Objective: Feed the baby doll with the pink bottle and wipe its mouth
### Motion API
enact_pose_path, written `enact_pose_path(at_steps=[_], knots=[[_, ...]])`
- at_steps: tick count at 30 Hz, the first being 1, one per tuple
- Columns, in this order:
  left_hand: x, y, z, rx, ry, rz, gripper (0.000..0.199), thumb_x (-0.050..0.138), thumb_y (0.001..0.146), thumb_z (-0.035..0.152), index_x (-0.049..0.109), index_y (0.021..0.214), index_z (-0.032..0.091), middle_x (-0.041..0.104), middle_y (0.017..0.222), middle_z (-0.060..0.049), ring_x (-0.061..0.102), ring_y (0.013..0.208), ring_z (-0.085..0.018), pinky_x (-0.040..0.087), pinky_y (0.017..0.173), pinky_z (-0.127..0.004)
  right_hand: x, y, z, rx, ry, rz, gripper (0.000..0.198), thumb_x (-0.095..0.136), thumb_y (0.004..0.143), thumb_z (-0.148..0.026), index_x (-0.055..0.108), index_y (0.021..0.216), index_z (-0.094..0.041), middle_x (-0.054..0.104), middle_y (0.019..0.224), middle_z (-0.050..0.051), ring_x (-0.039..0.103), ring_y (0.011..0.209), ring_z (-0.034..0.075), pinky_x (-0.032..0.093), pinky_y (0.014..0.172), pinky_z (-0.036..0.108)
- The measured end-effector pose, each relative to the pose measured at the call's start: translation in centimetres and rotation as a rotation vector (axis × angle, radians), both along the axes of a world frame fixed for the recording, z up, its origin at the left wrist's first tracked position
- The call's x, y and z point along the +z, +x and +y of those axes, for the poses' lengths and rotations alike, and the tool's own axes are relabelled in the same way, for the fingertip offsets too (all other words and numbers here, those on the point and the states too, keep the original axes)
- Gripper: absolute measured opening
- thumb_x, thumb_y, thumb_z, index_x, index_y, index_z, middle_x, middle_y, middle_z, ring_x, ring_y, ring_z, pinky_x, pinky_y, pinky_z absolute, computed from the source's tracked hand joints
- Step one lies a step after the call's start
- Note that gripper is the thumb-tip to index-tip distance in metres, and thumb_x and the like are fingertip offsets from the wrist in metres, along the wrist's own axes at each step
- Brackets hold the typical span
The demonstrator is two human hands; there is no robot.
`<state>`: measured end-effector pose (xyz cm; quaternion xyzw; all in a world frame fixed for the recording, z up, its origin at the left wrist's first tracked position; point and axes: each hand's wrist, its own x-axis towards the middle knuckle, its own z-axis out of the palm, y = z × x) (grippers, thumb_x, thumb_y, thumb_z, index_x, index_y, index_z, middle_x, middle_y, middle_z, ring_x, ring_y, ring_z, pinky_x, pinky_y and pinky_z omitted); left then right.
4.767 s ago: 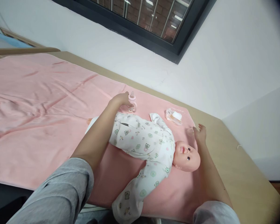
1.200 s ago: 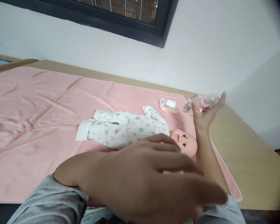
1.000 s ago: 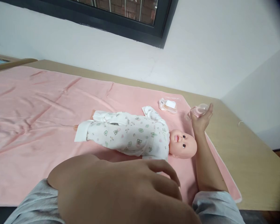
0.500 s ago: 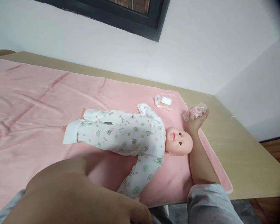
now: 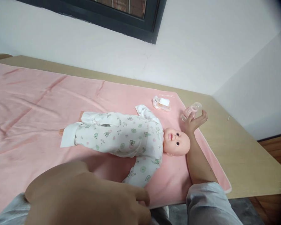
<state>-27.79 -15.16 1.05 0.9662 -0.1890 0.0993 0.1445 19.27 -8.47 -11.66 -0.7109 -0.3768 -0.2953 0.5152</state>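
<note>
A baby doll [image 5: 121, 137] in a white printed sleepsuit lies on its back on a pink blanket [image 5: 37, 100], head to the right. My right hand [image 5: 194, 120] is just right of the doll's head, fingers around a small pink baby bottle [image 5: 191, 111] lying on its side at the blanket's edge. My left hand [image 5: 89, 197] is raised very close to the camera, blurred, palm down with fingers loosely curled and nothing visible in it. It covers part of the blanket's near edge.
A small clear packet with a white lid [image 5: 162, 103] lies on the blanket behind the doll's head. The blanket covers a tan wooden table [image 5: 243, 159] set against a white wall. A dark window frame [image 5: 121, 22] is above. Wood floor [image 5: 276, 150] shows at right.
My right hand carried the bottle from beside the doll's legs, lifted it, then lowered it to the blanket edge by the head. My left hand swept close to the camera and down.
</note>
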Motion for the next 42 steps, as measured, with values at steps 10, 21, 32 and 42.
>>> enact_pose_path(at_steps=[10, 21, 32, 42], knots=[[5.3, 2.5, -0.8, 0.001, 0.079, 0.102, 0.012, 0.073, 0.074, 0.016, 0.062, 0.072, 0.022, 0.066, 0.072, 0.007, 0.06, 0.07, -0.01, 0.044, 0.075, -0.023, 0.1, -5.3, 2.2, 0.494, -0.505, -0.208, 0.047, 0.042, 0.08, -0.016, 0.053, 0.125, -0.011, 0.058, 0.12, 0.02, 0.053, 0.114, 0.031, 0.044, 0.102, 0.051], [-1.0, 9.9, -2.8, -0.035, 0.269, 0.076, 0.012, 0.07, 0.083, 0.023, 0.064, 0.092, 0.019, 0.065, 0.078, 0.0, 0.061, 0.066, -0.019, 0.049, 0.074, -0.039, -0.1, -5.7, 3.0, 0.483, -0.738, -0.107, 0.042, 0.04, 0.087, -0.016, 0.054, 0.126, -0.007, 0.064, 0.112, 0.019, 0.058, 0.104, 0.029, 0.049, 0.094, 0.044], [-9.5, 12.2, -3.8, 0.074, 0.426, -0.125, 0.012, 0.075, 0.077, 0.028, 0.069, 0.083, 0.019, 0.07, 0.086, -0.001, 0.057, 0.064, -0.016, 0.047, 0.065, -0.033, -1.0, -5.2, 3.2, 0.536, -0.697, -0.145, 0.025, 0.045, 0.086, -0.013, 0.066, 0.1, -0.015, 0.063, 0.107, 0.015, 0.053, 0.104, 0.028, 0.047, 0.096, 0.043], [-9.9, 13.1, -3.9, 0.015, 0.605, -0.141, 0.006, 0.066, 0.08, 0.011, 0.067, 0.079, 0.018, 0.06, 0.063, 0.003, 0.043, 0.05, -0.012, 0.036, 0.052, -0.026, -1.8, -5.0, 3.2, 0.566, -0.626, -0.141, 0.024, 0.043, 0.087, -0.016, 0.063, 0.1, -0.018, 0.063, 0.104, 0.013, 0.056, 0.098, 0.028, 0.049, 0.093, 0.047]])
